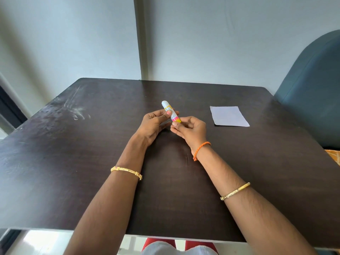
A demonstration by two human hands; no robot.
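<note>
A glue stick (168, 108) with a white cap and a yellow and pink body is held above the middle of the dark table (73, 162), its cap pointing away from me. My left hand (155, 125) grips its middle, thumb pressed on the label. My right hand (190, 128) pinches its lower yellow end with thumb and fingers. A small white sheet of paper (229, 116) lies flat on the table to the right of my hands.
A blue-grey padded chair (312, 85) stands at the table's right far corner. Walls close off the far side. Whitish scuff marks (77, 111) show on the table's left part. The table's front edge runs just above my lap.
</note>
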